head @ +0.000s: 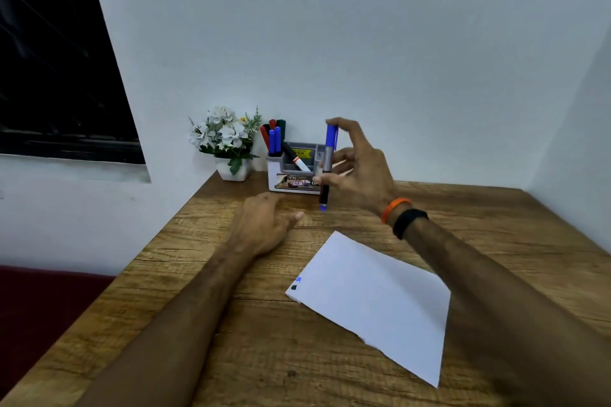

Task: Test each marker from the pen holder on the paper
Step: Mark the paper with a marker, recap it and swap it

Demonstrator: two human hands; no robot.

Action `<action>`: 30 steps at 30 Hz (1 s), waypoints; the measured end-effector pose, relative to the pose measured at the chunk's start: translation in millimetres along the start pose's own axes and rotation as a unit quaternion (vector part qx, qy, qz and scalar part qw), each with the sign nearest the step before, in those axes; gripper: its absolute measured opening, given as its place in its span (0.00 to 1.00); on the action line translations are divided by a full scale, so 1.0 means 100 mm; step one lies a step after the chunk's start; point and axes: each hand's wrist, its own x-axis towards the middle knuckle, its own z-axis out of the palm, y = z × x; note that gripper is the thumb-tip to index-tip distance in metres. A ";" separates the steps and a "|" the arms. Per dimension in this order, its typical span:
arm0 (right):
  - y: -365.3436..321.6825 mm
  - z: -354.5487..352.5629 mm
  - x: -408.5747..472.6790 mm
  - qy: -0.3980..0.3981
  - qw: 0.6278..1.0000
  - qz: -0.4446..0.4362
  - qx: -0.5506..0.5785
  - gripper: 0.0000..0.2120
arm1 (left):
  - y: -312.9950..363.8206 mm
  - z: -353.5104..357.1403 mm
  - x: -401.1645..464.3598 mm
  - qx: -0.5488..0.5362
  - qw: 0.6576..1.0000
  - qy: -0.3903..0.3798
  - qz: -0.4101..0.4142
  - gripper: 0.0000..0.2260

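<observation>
My right hand [358, 175] holds a blue marker [328, 155] upright between thumb and fingers, blue cap on top, its blue end just above the table in front of the pen holder. The grey and white pen holder [291, 177] stands at the back of the desk with several red, blue, green and black markers [274, 139] in its left cup and one marker lying in the middle section. My left hand [264, 225] rests palm down on the wood, holding nothing. A white sheet of paper [377, 301] lies nearer me, with a blue and a dark mark [296, 284] at its left corner.
A small white pot of white flowers [228, 142] stands left of the holder against the wall. The wooden desk [198, 274] ends in a left edge over a dark red seat. Walls close the back and right. Orange and black bands [401, 215] circle my right wrist.
</observation>
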 end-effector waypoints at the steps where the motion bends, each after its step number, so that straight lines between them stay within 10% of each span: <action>1: 0.03 0.03 0.09 0.011 1.000 0.003 0.001 0.43 | -0.04 0.05 0.03 0.032 0.999 -0.030 0.000 0.32; 13: 0.45 0.46 0.83 0.085 0.995 0.020 -0.043 0.42 | -0.11 0.18 0.07 0.078 0.993 -0.086 -0.007 0.34; 30: 0.58 0.57 0.88 -0.012 0.990 0.037 -0.139 0.29 | -0.10 0.17 0.08 0.082 0.993 -0.088 -0.008 0.33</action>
